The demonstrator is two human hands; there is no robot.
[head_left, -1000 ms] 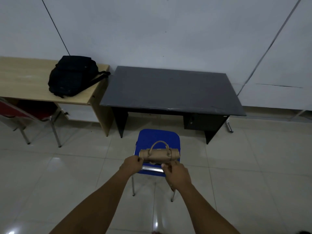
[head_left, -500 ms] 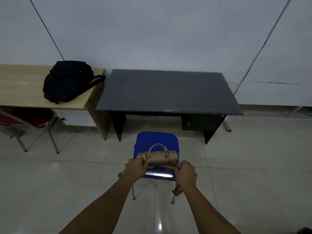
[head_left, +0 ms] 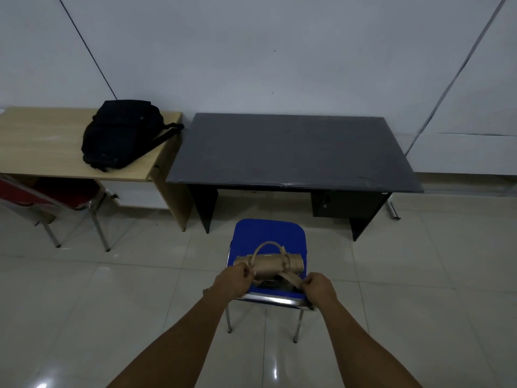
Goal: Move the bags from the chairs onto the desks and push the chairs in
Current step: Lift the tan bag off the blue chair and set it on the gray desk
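Note:
A small tan bag (head_left: 272, 265) with a looped handle lies across the blue chair (head_left: 268, 233), which stands on the floor in front of the dark desk (head_left: 293, 152). My left hand (head_left: 232, 281) is closed on the bag's strap at its left end. My right hand (head_left: 319, 288) pinches the strap at the bag's right end, over the chair's near edge. A black backpack (head_left: 120, 134) rests on the light wooden desk (head_left: 47, 147) to the left.
A red chair (head_left: 42, 197) is tucked partly under the wooden desk at the far left. A white wall runs behind both desks. Glossy floor tiles (head_left: 419, 275) surround the blue chair.
Both hands have shifted their hold from the bag's ends to its strap, and the right hand has moved outward to the right. The bag stays on the seat.

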